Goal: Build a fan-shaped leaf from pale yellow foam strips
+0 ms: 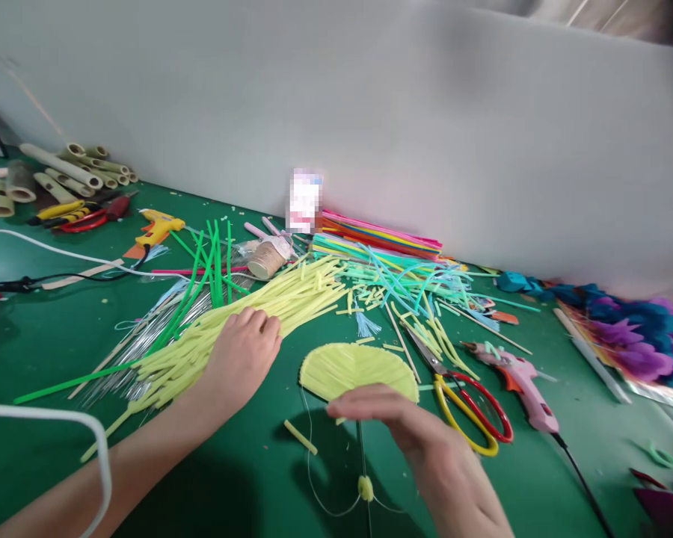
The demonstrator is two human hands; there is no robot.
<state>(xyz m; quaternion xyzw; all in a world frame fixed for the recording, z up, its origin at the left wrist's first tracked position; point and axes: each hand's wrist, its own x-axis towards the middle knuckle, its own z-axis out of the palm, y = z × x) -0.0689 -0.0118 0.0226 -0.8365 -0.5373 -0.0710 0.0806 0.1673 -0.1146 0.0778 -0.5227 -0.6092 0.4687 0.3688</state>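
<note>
My left hand [245, 347] rests on a loose bundle of pale yellow pipe cleaners [297, 291], its fingers curled closed at the bundle's near edge. How many strands it grips is hidden. My right hand [404, 426] hovers with fingers stretched out over the lower edge of a flat yellow fan-shaped piece [359, 366], partly covering it; I cannot tell if they touch. From that piece a thin wire stem runs toward me, with a small yellow knob [366, 489] on it and a thin loop of thread or wire beside it. A short yellow cut piece [300, 437] lies left of the stem.
Scissors [454, 396] with red and yellow handles and a pink glue gun [516, 381] lie at right. Green pipe cleaners [216, 261], a yellow glue gun [158, 226] and bamboo tubes [78, 168] are at left. A phone [304, 200] leans against the wall. A white cable [98, 441] crosses the near left.
</note>
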